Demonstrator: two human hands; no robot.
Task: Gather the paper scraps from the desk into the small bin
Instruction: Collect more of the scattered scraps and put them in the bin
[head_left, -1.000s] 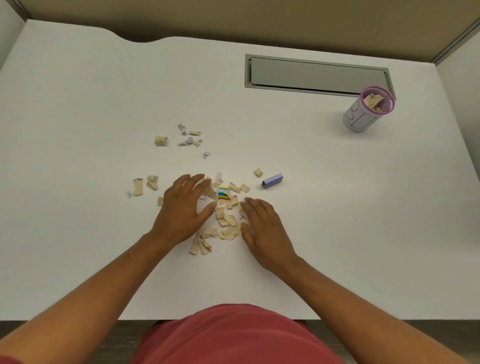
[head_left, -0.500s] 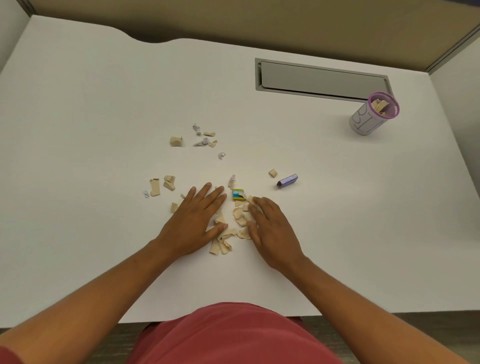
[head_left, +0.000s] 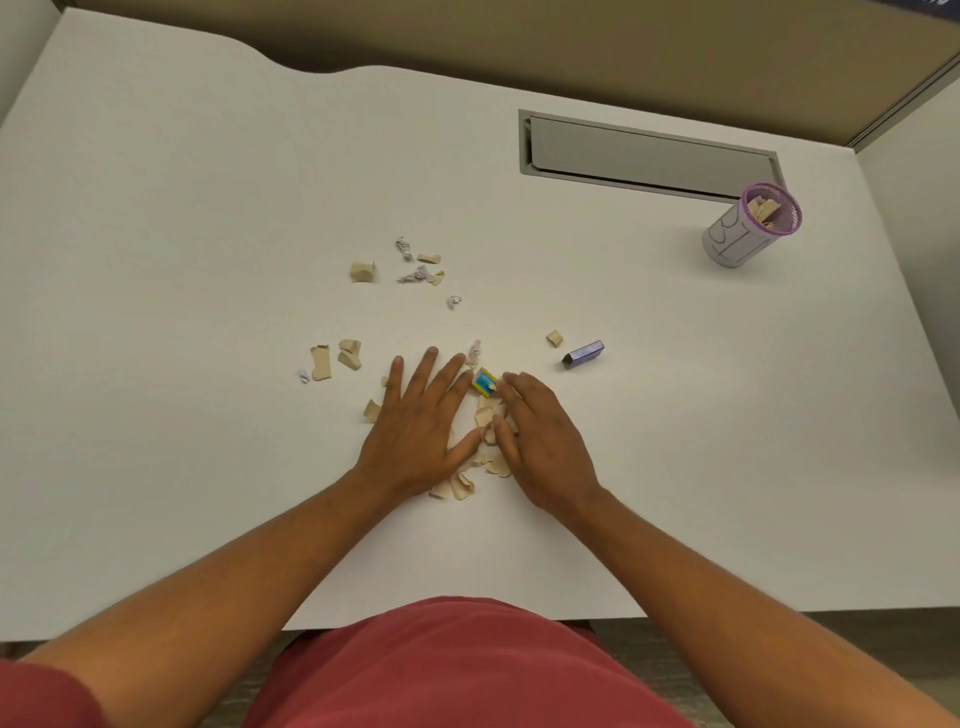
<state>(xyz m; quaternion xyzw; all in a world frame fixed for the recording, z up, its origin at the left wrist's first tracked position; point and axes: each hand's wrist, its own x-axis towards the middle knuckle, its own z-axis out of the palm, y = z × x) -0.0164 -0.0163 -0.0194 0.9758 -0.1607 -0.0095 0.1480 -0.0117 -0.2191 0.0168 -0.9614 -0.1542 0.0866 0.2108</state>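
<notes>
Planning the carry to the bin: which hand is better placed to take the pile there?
Right, probably: the right hand lies on the same side of the scrap pile as the small bin.

Bright, even light; soft shadows; edges bowed.

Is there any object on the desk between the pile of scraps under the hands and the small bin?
Almost: a purple box lies just right of the scrap pile, near the line to the small bin. Beyond it, the desk shows nothing in the way.
</notes>
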